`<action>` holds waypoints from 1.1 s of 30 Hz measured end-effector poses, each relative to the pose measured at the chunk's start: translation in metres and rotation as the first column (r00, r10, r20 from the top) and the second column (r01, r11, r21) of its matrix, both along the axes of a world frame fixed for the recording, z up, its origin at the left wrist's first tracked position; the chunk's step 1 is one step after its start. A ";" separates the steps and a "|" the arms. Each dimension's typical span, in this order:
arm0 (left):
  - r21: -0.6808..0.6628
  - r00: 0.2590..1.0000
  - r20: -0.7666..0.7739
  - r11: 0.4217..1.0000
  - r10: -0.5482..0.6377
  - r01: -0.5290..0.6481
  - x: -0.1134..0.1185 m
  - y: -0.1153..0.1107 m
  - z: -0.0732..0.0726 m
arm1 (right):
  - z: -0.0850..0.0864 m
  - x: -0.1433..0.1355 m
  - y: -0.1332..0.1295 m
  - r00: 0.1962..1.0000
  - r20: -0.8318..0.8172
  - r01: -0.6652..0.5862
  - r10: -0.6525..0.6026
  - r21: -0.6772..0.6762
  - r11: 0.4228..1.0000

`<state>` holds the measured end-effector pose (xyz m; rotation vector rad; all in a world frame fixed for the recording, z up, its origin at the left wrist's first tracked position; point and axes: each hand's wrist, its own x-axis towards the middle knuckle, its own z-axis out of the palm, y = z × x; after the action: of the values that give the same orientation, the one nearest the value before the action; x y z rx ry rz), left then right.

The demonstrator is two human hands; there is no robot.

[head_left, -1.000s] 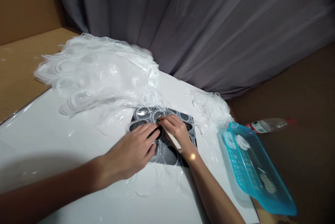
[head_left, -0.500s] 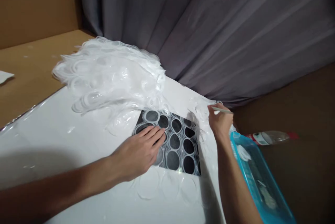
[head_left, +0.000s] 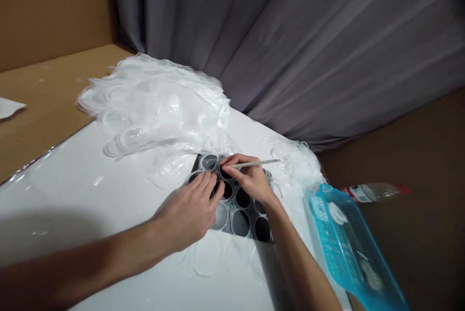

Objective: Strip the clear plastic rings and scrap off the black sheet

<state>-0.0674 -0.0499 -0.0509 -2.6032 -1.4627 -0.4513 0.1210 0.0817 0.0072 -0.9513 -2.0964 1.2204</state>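
Note:
A dark sheet [head_left: 240, 223] with rows of pale-rimmed ovals lies on the white board. My left hand [head_left: 191, 207] rests on its left part, fingers stretched and slightly apart, touching the ovals. Just to the right, my right hand [head_left: 254, 180] pinches a thin pale stick-like tool [head_left: 269, 162], whose back end points right. Its working tip is hidden near my fingers, over the upper ovals. A large pile of clear, white-rimmed film pieces [head_left: 160, 98] sits behind my left hand. A smaller heap of similar scraps [head_left: 298, 161] lies beyond my right hand.
A blue plastic basket [head_left: 336, 262] with white items in it stands at the right edge of the white board [head_left: 119, 194]. Beside it lies a clear bottle [head_left: 378, 192] with a red cap. A grey curtain [head_left: 254, 35] hangs behind; white paper [head_left: 9, 107] lies far left.
My right hand has moved left with the stick-like tool, from the small heap of scraps to the dark sheet beside my left hand. My left hand stays nearly in place.

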 end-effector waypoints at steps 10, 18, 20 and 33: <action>0.025 0.999 -0.048 1.000 -0.010 0.011 -0.001 -0.001 0.002 | -0.033 -0.016 0.008 0.997 -0.040 -0.066 0.062 -0.093 0.994; 0.017 0.997 -0.069 1.000 -0.022 0.023 0.000 -0.002 0.001 | -0.034 -0.012 0.008 0.983 0.078 -0.179 0.165 0.234 0.956; 0.020 0.998 -0.060 0.999 -0.023 0.025 0.002 -0.002 0.000 | -0.038 -0.010 0.008 0.973 0.130 -0.225 0.190 0.359 0.906; 0.073 0.995 -0.096 0.997 -0.019 0.026 0.000 -0.001 0.006 | -0.030 -0.038 0.032 0.974 0.194 -0.221 0.117 0.714 0.664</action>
<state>-0.0678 -0.0510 -0.0453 -2.5485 -1.3626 -0.3713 0.0828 0.1136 -0.0231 -0.4595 -2.4993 0.2737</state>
